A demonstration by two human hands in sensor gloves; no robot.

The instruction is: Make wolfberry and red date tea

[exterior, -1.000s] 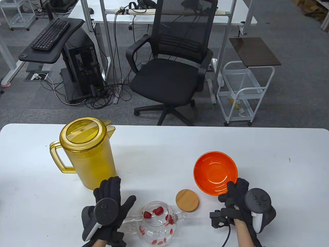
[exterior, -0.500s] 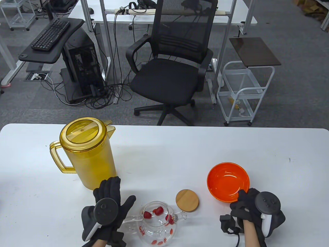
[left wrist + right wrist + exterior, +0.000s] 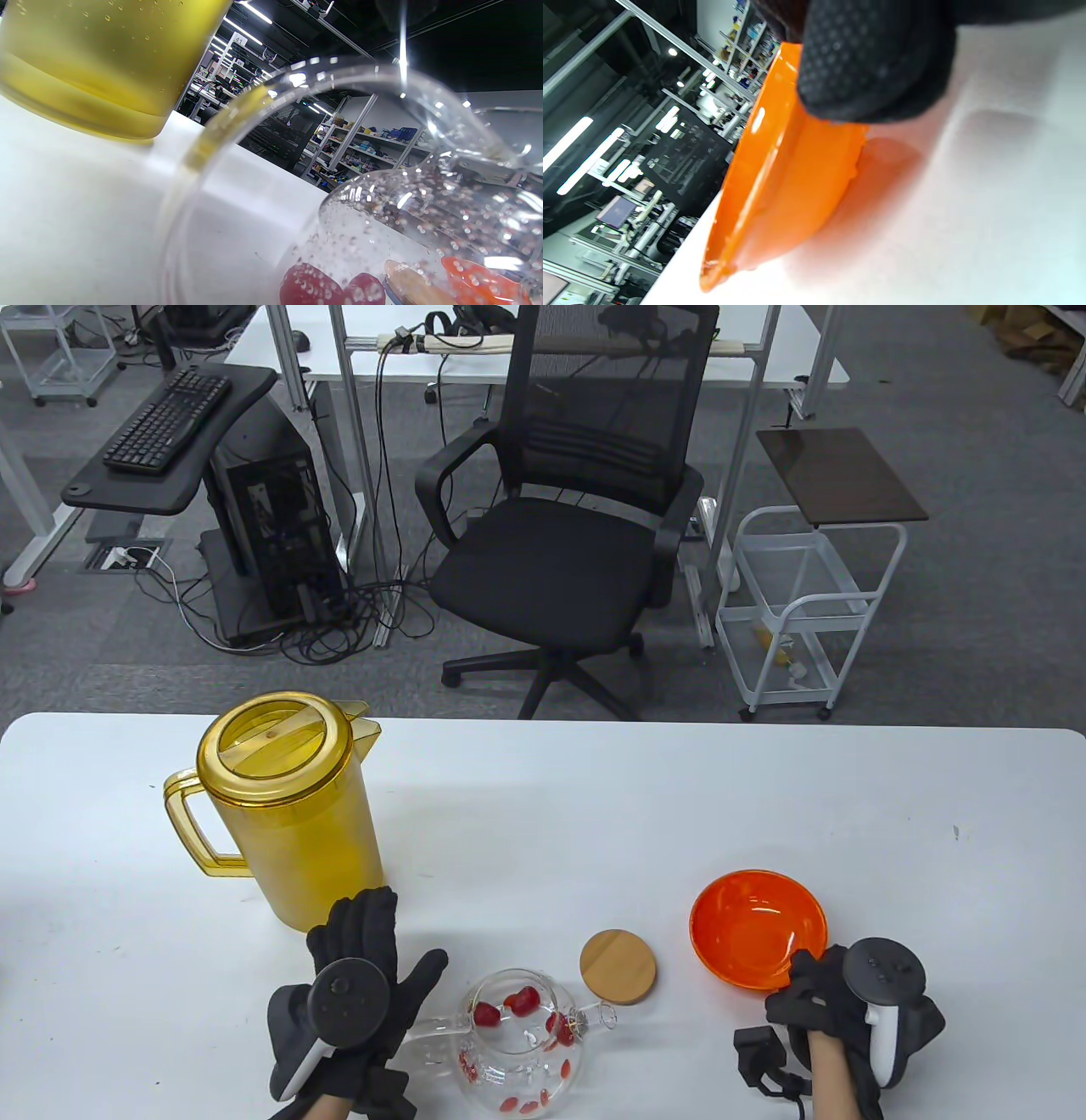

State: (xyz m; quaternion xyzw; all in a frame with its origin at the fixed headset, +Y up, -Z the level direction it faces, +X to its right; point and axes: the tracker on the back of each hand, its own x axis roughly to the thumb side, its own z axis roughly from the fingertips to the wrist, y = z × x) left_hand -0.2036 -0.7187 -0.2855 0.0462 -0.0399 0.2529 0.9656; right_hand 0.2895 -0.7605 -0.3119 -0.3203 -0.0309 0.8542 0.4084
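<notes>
A glass teapot [image 3: 519, 1044] with red dates [image 3: 519, 1001] and small red berries in it stands open at the table's front edge. Its round wooden lid [image 3: 618, 966] lies just to its right. My left hand [image 3: 377, 959] lies with fingers spread over the teapot's handle [image 3: 237, 123]; the dates [image 3: 314, 288] show through the glass. My right hand [image 3: 806, 976] grips the near rim of an empty orange bowl [image 3: 747, 925], thumb inside, with the bowl level at the table surface. In the right wrist view a gloved finger [image 3: 874, 63] presses on the bowl [image 3: 780, 190].
A tall yellow lidded pitcher [image 3: 288, 806] stands just behind my left hand, and it also shows in the left wrist view [image 3: 106, 63]. The white table [image 3: 551, 814] runs bare behind the bowl and lid. An office chair stands beyond the far edge.
My right hand has carried the orange bowl to the right and toward the front edge, from tilted to level and lower. The left hand and teapot have not moved.
</notes>
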